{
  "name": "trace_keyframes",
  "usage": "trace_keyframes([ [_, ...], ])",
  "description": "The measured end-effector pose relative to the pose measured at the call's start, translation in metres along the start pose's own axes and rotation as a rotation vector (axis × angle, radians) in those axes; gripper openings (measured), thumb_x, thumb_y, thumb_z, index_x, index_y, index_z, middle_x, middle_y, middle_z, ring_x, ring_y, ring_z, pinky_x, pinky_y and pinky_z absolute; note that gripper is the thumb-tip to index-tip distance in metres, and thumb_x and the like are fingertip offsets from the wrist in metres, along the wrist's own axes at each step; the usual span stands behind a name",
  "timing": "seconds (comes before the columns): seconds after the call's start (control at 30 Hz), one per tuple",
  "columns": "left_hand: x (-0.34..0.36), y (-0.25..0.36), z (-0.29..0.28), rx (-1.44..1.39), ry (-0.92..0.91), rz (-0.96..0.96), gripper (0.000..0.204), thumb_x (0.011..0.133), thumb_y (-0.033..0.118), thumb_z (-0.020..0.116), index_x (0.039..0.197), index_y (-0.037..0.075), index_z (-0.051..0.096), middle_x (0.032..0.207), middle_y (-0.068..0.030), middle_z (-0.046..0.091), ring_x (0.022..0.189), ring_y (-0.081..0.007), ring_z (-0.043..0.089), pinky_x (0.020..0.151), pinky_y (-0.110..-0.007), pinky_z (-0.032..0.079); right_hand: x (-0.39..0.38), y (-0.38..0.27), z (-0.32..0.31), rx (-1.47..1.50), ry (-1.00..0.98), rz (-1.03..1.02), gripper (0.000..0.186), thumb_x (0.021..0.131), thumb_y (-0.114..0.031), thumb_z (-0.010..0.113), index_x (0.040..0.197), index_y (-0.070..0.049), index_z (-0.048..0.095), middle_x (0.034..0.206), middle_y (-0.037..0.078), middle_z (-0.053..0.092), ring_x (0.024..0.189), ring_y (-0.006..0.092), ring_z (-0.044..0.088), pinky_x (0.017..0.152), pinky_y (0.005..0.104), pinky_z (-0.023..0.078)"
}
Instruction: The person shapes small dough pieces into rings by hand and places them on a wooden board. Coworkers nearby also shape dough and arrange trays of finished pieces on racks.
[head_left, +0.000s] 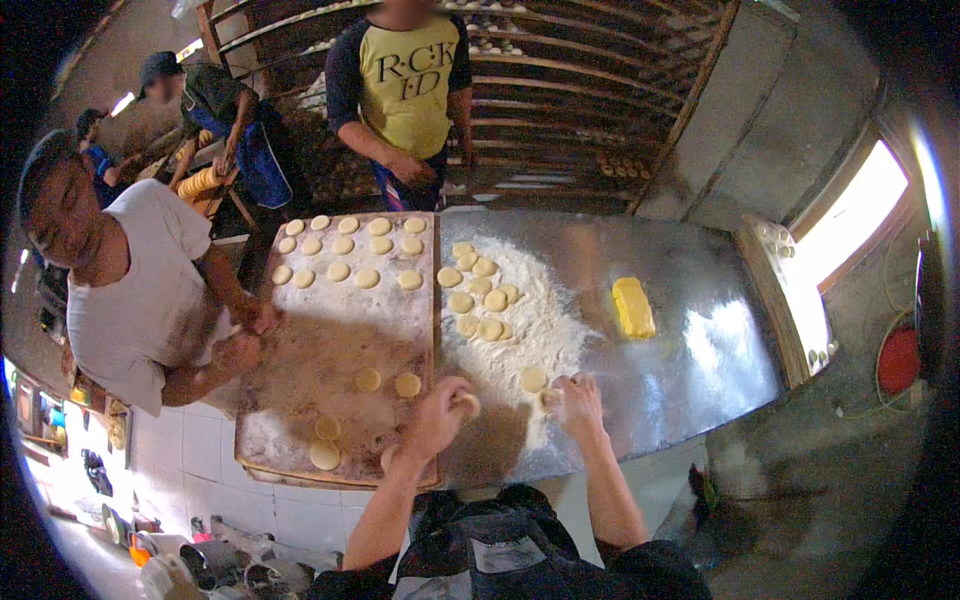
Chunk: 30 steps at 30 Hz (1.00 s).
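My left hand [432, 420] is closed around a piece of dough [467, 404] above the seam between the wooden board and the metal tabletop. To its right, my right hand [583, 410] has its fingers curled on another dough piece [549, 398], low over the floured metal. Just beyond those fingers lies a round dough piece [533, 378]. Farther off, several dough rounds [490, 328] sit partly overlapping in spread white flour [545, 320]. Nearest my left hand on the board are flat dough discs [408, 385], and one is partly hidden by my left wrist.
The floured wooden board [300, 375] carries rows of dough discs [344, 245] at its far end. A yellow block [633, 308] rests on the metal tabletop [690, 260]. One person [150, 290] stands at the board's left, another [410, 90] beyond the table, before wooden racks [590, 90].
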<state>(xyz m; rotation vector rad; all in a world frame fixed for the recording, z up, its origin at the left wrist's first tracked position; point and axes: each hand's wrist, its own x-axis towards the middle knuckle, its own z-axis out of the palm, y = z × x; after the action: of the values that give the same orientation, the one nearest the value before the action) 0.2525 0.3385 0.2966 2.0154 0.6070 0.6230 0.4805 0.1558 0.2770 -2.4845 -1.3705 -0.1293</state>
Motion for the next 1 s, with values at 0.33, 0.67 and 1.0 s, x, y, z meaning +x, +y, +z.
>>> trace_keyframes([
  [0.33,0.031,0.07,0.096,0.089,0.125,-0.095,0.025,0.093,0.016,0.064,0.114,0.003,0.063,0.095,-0.0188,0.067,0.09,-0.0337,0.065,0.077,-0.042,0.053,0.024,0.016,-0.043,1.265,-0.369,0.237,0.039,0.082,-0.002,0.073,0.11,-0.006,0.048,0.09,0.006,0.06,0.09,0.0159,0.064,0.077,0.0329,0.053],
  [0.67,0.038,0.145,0.11,-0.067,0.118,-0.349,0.03,0.079,0.015,0.077,0.106,0.004,0.068,0.086,-0.012,0.069,0.071,-0.0201,0.066,0.066,-0.032,0.052,0.048,0.013,-0.053,0.648,-0.185,0.15,0.047,0.075,0.008,0.067,0.116,-0.006,0.047,0.099,0.008,0.058,0.087,0.0185,0.062,0.077,0.033,0.052],
  [1.0,0.028,0.128,0.129,-0.412,0.323,0.031,0.047,0.085,-0.008,0.056,0.129,0.002,0.043,0.086,-0.0081,0.054,0.079,-0.0225,0.054,0.069,-0.036,0.047,0.043,0.016,-0.05,2.432,-0.763,0.377,0.056,0.076,-0.006,0.055,0.131,-0.001,0.045,0.094,0.016,0.064,0.095,0.0332,0.064,0.088,0.0414,0.05],
])
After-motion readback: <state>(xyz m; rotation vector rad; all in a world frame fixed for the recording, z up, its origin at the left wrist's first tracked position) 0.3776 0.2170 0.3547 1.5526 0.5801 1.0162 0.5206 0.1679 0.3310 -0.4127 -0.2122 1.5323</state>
